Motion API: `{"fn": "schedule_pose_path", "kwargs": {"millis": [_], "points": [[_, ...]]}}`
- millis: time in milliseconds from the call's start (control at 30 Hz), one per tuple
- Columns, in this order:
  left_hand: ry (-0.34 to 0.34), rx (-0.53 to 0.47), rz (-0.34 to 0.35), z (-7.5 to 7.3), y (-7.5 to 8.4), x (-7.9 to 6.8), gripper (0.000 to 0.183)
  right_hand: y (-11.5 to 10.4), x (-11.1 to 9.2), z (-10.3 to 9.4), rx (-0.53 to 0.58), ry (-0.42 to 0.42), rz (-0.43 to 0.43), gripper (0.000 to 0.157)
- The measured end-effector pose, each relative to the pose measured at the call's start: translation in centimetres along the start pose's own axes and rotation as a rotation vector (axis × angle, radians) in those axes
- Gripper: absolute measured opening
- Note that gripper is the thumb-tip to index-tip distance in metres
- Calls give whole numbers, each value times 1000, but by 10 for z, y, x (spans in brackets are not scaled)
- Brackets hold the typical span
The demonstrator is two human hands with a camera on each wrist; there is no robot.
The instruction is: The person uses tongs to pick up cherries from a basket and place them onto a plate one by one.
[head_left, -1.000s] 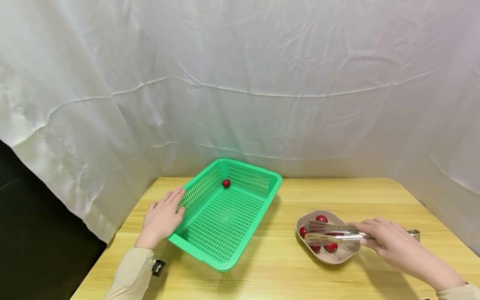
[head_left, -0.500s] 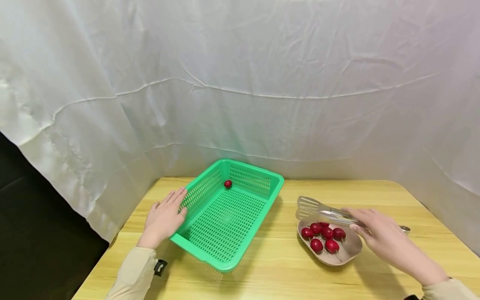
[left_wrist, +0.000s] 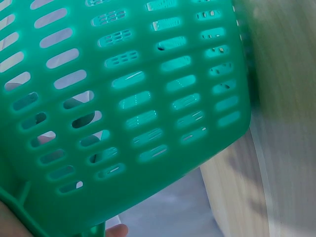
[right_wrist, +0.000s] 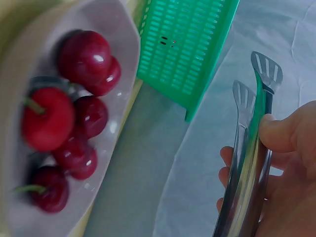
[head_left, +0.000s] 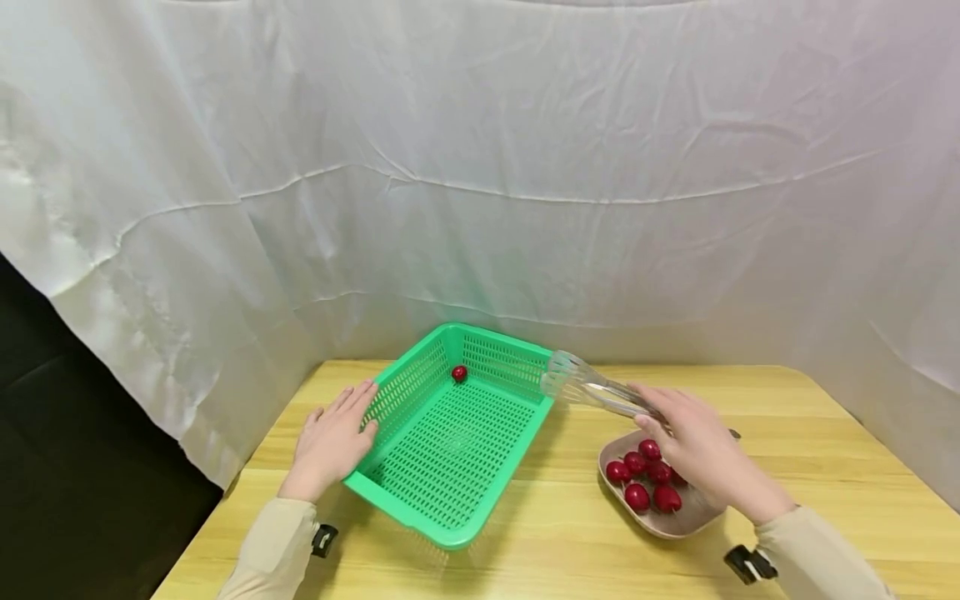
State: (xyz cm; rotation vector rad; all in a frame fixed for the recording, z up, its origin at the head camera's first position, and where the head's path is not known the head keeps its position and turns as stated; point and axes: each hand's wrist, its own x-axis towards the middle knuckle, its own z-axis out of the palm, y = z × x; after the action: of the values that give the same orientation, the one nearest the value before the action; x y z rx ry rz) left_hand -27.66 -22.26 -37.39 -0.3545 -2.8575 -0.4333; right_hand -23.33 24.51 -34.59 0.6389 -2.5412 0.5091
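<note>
My right hand (head_left: 693, 442) holds metal tongs (head_left: 600, 393), their slotted heads at the right edge of the green basket (head_left: 517, 446). In the right wrist view the heads of the tongs (right_wrist: 267, 74) stand apart, and I see nothing between them. Fingers of my left hand (head_left: 330, 446) lie fairly straight on the basket's left rim. One red cherry (head_left: 459, 374) sits in the basket's far left corner. Beneath my right forearm, a beige bowl (head_left: 693, 518) contains several cherries (head_left: 637, 497), some with stems; the hand partly covers the bowl.
A light wooden table (head_left: 547, 542) carries both containers, with the basket to the left of the bowl. White cloth (head_left: 525, 208) hangs behind and at both sides. Dark material (head_left: 82, 450) shows beyond the table at the left.
My right hand has lifted the tongs from over the bowl and carried them left, to the basket's right rim. The left hand has stayed in place at the basket.
</note>
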Motion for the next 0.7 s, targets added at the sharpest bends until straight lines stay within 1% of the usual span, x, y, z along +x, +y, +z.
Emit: {"fn": "schedule_pose_path", "kwargs": {"millis": [100, 233, 467, 600, 700], "points": [[0, 2, 0, 1, 0, 0, 57, -4, 15, 8, 1, -26, 3, 46], [0, 6, -1, 1, 0, 0, 57, -10, 33, 22, -26, -51, -26, 47], [-5, 2, -3, 2, 0, -2, 57, -30, 62, 44, -149, -34, -121, 48], [7, -4, -6, 3, 0, -1, 57, -41, 80, 56, -183, -76, -137, 49], [12, -4, -4, 3, -1, 1, 57, -47, 93, 63, -185, -116, -132, 49]]}}
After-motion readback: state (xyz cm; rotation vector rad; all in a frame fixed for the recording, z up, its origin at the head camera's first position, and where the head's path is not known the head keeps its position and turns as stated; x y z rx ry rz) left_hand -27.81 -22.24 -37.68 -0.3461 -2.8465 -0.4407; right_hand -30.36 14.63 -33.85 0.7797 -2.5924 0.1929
